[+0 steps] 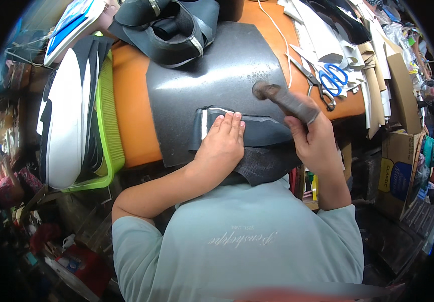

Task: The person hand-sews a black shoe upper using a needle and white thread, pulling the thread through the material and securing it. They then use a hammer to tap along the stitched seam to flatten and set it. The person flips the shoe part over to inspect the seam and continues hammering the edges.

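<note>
See a smooth black piece (pixel 267 132) lying flat near mid-frame, longer than wide, a whitish band (pixel 205 124) crossing its left end. Notice a hammer (pixel 285 99) just up and right, worn brown head leftward, dark handle slanting down rightward.

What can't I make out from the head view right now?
Head view, dark piece: partly covered by the left hand.
Head view, hammer: handle end hidden in the right hand.
Head view, black loops: cut off by top edge.
Head view, reddish thing: too blurred.
</note>
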